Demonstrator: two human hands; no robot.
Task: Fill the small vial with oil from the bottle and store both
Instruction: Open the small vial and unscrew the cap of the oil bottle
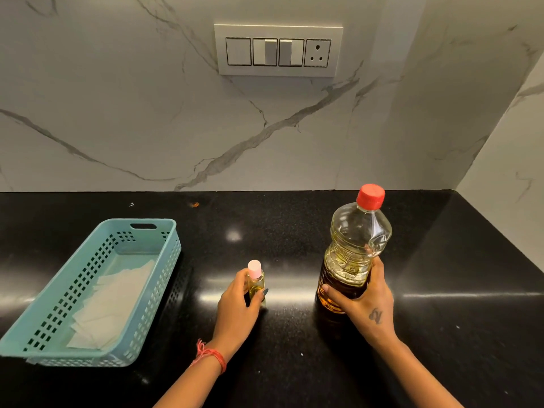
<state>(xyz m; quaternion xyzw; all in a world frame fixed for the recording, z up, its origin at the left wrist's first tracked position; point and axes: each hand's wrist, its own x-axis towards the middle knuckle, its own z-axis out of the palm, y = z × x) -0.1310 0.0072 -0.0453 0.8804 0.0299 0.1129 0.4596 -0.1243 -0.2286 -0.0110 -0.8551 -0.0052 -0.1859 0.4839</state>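
Wall switch panel (278, 50), perhaps unused.

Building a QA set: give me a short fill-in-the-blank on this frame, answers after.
1. The bottle, gripped by the right hand, has a ____ cap.
2. The left hand holds the vial, whose cap is ____.
3. The teal basket sits to the ____ of the vial.
4. Both containers stand on a ____ counter.

Answers: red; pink; left; black

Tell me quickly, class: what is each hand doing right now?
Left hand: fingers curled round the small vial.
Right hand: fingers wrapped round the oil bottle.
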